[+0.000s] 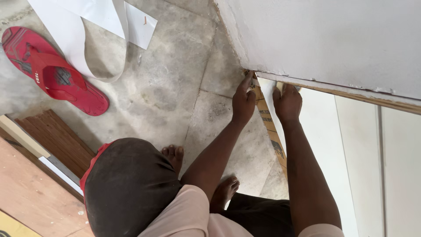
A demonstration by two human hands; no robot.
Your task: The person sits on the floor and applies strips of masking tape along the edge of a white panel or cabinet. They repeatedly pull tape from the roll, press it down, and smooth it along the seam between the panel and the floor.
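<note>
I squat on a concrete floor with both arms stretched toward the corner of a large white board (333, 39). A brown strip (268, 125) with dark printed marks runs along the edge of a white panel (324, 140) below that board. My left hand (243, 102) pinches the strip's upper end, its index finger pointing into the board's corner. My right hand (287, 103) is just beside it, fingers curled over the same end of the strip at the panel's edge. The fingertips of my right hand are hidden.
A red flip-flop (52, 70) lies at the far left. Beside it are a looped white band (79, 48) and a white sheet (142, 24). Dark wooden slats (57, 136) and a brown board (30, 193) lie at the lower left. My bare feet (175, 154) rest on the floor.
</note>
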